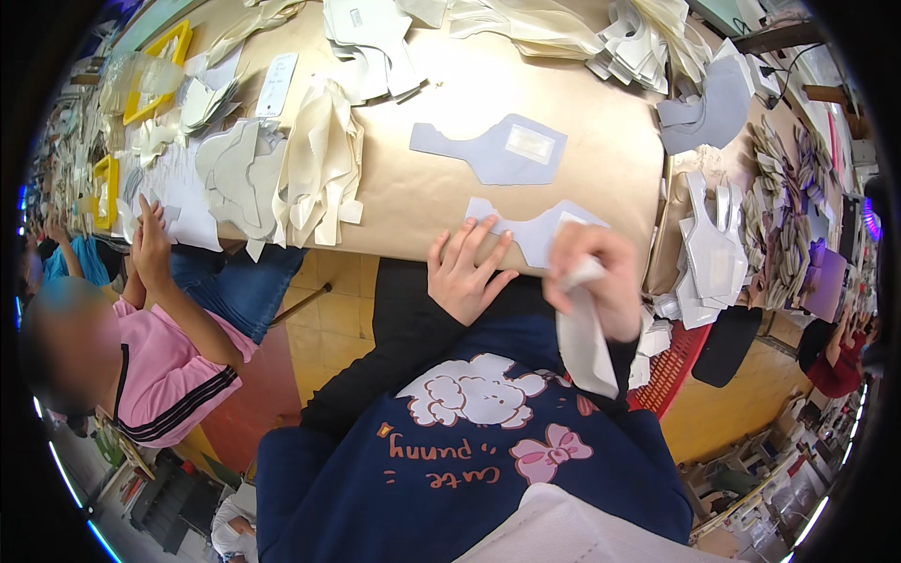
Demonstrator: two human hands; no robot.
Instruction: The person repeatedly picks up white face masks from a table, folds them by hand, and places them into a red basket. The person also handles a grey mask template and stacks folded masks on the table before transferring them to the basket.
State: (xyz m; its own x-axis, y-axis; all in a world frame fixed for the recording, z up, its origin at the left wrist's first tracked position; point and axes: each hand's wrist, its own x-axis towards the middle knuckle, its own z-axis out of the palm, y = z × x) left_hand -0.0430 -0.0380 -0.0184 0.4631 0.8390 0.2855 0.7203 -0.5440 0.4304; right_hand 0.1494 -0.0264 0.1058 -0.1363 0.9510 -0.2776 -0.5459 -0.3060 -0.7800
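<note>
My left hand (467, 274) lies flat with fingers spread at the table's near edge, its fingertips on the narrow end of a pale lavender-grey cut piece (533, 235). Pinched in my right hand (601, 272), somewhat blurred, is a white strip (587, 340) that looks like cloth or paper and hangs down toward my lap. The right hand covers the wide end of that same cut piece. Farther off lies a second cut piece (488, 155) of like shape, with a whitish rectangular patch (530, 144) on its wide end.
Stacks of cream pieces (319, 159) and grey pieces (235, 174) stand on the left. More cut pieces (709, 244) lie at the right edge, above a red basket (671, 371). A grey stack (709, 103) sits far right. A person in pink (178, 361) sits at left.
</note>
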